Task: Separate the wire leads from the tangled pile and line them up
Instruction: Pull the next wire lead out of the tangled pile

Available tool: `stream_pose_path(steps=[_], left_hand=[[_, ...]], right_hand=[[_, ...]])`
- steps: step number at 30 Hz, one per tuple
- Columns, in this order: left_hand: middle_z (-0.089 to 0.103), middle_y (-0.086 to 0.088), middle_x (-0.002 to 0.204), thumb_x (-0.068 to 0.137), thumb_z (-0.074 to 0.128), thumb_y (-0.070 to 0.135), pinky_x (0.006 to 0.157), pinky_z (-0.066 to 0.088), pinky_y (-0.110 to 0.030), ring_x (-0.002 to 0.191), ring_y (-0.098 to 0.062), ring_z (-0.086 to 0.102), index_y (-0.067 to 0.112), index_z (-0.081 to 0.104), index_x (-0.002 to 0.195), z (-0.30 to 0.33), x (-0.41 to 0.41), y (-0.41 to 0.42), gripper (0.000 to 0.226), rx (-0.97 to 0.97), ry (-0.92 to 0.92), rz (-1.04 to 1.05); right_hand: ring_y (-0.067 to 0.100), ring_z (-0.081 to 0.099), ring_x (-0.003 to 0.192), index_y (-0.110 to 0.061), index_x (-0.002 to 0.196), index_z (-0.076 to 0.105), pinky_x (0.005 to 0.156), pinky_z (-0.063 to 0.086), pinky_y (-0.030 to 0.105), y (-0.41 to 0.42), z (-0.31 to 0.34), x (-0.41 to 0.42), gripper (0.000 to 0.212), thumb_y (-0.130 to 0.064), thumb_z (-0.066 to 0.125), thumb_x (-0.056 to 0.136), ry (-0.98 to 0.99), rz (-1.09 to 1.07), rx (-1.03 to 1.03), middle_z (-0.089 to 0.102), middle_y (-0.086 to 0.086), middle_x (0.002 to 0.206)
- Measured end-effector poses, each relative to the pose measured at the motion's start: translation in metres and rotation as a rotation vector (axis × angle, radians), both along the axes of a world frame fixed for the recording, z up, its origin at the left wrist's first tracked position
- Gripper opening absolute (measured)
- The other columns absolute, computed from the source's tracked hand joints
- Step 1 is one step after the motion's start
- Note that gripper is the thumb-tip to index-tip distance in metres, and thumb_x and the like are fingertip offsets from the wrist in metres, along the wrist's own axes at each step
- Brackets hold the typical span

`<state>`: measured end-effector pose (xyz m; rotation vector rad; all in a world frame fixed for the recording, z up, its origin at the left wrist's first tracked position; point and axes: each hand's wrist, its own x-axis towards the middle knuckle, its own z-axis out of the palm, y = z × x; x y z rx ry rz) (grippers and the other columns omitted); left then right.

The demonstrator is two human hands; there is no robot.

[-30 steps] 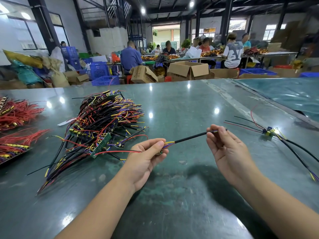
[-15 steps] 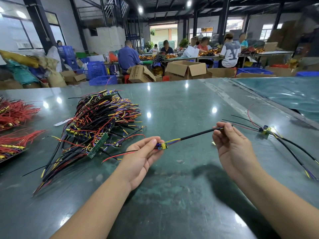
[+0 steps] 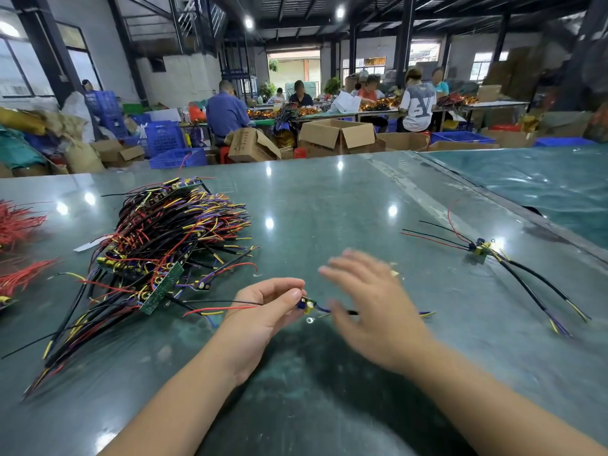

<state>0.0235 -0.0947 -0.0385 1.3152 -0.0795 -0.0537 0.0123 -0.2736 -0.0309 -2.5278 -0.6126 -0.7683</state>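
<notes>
The left hand (image 3: 263, 311) pinches a small circuit board (image 3: 307, 304) between thumb and fingertips, just above the green table (image 3: 329, 199). From the board a red wire (image 3: 217, 311) and a black wire (image 3: 214, 302) trail out to the left of that hand, and a thicker black lead with a yellow and purple tip (image 3: 426, 313) runs to the right, passing behind the right hand (image 3: 371, 311). The right hand is blurred, its fingers spread and straight, holding nothing; whether it touches the lead cannot be told.

The tangled pile (image 3: 164, 245) of black, red, yellow and purple wires with green boards lies on the table just left of and beyond the left hand, its long black ends fanning toward the near left. 1 separated set of leads (image 3: 480, 250) lies well to the right of the right hand, thin wires pointing left and thick black leads running toward the near right. Bundles of red wire (image 3: 16, 225) sit far to the left.

Bare table stretches beyond both hands and between the pile and the separated set. To the right of that set a seam (image 3: 543, 222) divides this table from a second one (image 3: 543, 185).

Past the far edge stand open cardboard boxes (image 3: 335, 134) and blue crates (image 3: 164, 138); what they hold cannot be seen. People (image 3: 227, 113) sit at benches further back.
</notes>
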Motion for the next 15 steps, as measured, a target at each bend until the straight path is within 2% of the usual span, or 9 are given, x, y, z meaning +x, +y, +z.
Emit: stream_pose_path(steps=[2,4,6,9,11,13,15], left_hand=[[0.070,-0.009,0.088,0.084,0.062,0.004,0.071,0.055,-0.021,0.078,-0.012,0.067,0.001,0.067,0.101,-0.001,-0.001,-0.001,0.018,0.009,-0.009,-0.015],[0.069,-0.009,0.088,0.078,0.065,0.011,0.072,0.055,-0.021,0.079,-0.013,0.067,0.000,0.066,0.103,-0.001,-0.001,-0.001,0.028,0.003,-0.010,-0.031],[0.069,-0.009,0.089,0.073,0.067,0.015,0.073,0.054,-0.021,0.080,-0.013,0.068,0.000,0.066,0.103,-0.001,-0.001,-0.001,0.034,-0.026,-0.016,-0.048],[0.070,-0.010,0.089,0.069,0.069,0.020,0.073,0.055,-0.021,0.082,-0.014,0.068,0.002,0.067,0.100,-0.001,0.000,-0.002,0.036,-0.056,-0.022,-0.054],[0.070,-0.009,0.089,0.065,0.071,0.022,0.075,0.056,-0.022,0.083,-0.014,0.069,0.004,0.068,0.100,-0.001,0.002,0.000,0.039,-0.059,-0.014,-0.038],[0.071,-0.007,0.089,0.063,0.071,0.023,0.077,0.057,-0.023,0.085,-0.015,0.070,0.007,0.069,0.099,0.000,0.004,0.005,0.040,-0.086,0.010,-0.018],[0.072,-0.006,0.090,0.064,0.071,0.024,0.081,0.055,-0.026,0.086,-0.015,0.070,0.009,0.071,0.098,0.000,0.006,0.010,0.037,-0.095,0.030,0.001]], right_hand=[[0.018,0.058,0.110,-0.026,0.126,0.058,0.088,0.047,0.036,0.010,-0.001,-0.006,0.035,-0.031,0.051,0.092,0.162,0.118,-0.080,0.061,-0.009,0.119],[0.017,0.059,0.100,-0.033,0.128,0.053,0.078,0.046,0.032,0.012,-0.002,-0.003,0.032,-0.035,0.046,0.097,0.167,0.114,-0.159,0.060,-0.013,0.116],[0.018,0.059,0.097,-0.034,0.128,0.053,0.076,0.045,0.032,0.010,-0.002,0.000,0.032,-0.035,0.046,0.097,0.139,0.115,-0.143,0.060,-0.013,0.114],[0.016,0.060,0.090,-0.034,0.121,0.058,0.075,0.049,0.038,0.006,-0.003,0.000,0.028,-0.031,0.052,0.094,0.164,0.146,0.028,0.060,-0.013,0.106],[0.014,0.058,0.084,-0.029,0.112,0.064,0.076,0.049,0.038,0.000,-0.004,0.006,0.022,-0.025,0.057,0.091,0.160,0.109,0.171,0.060,-0.011,0.099],[0.013,0.057,0.078,-0.025,0.104,0.067,0.076,0.050,0.037,-0.014,-0.002,0.017,0.017,-0.019,0.061,0.089,0.111,-0.026,0.307,0.064,-0.009,0.096],[0.019,0.063,0.081,-0.024,0.105,0.067,0.077,0.050,0.036,-0.036,0.001,0.029,0.018,-0.018,0.062,0.088,0.075,-0.225,0.395,0.069,-0.005,0.097]])
